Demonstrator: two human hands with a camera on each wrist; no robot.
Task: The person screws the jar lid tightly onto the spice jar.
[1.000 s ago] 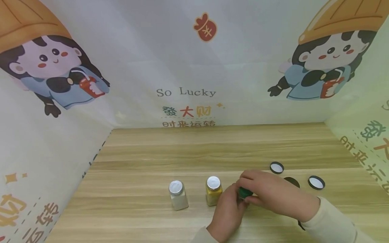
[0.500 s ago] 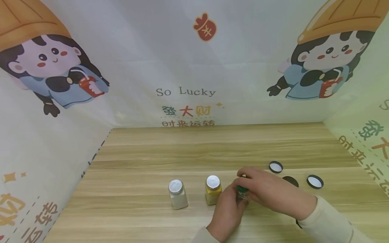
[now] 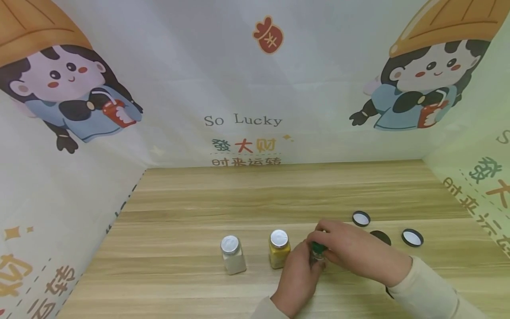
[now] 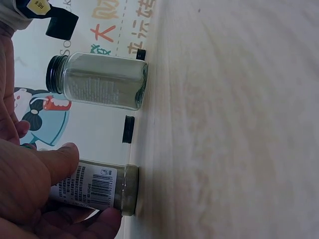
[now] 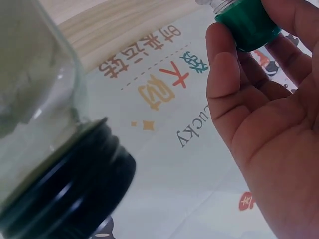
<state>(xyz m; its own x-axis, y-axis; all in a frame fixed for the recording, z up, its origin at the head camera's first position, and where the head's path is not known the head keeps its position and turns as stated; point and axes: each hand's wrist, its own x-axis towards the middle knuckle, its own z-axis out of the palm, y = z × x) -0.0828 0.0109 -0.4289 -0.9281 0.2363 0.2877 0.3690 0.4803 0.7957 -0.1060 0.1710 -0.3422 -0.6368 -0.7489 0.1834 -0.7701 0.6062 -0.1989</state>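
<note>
My left hand (image 3: 296, 274) grips the body of a small glass bottle (image 4: 92, 185) with a printed barcode label, its base at the table. On top of the bottle is a green cap (image 5: 249, 25), which my right hand (image 3: 350, 250) holds between thumb and fingers; clear glass shows just below the cap. Left of my hands stand a yellow-filled jar (image 3: 280, 254) and a jar of whitish contents (image 3: 234, 261), both topped with silver seals. Most of the bottle is hidden behind my fingers in the head view.
Two black lids lie with white insides up, one farther back (image 3: 361, 219) and one at the right (image 3: 412, 238). A jar with a black screw cap (image 4: 104, 80) stands close to my right forearm, mostly hidden in the head view. Printed cloth walls (image 3: 255, 88) enclose the wooden table (image 3: 199, 199).
My right hand has shifted slightly left and its fingers have changed position around the green cap. Glass shows beneath the cap now. My left hand stays in place on the bottle.
</note>
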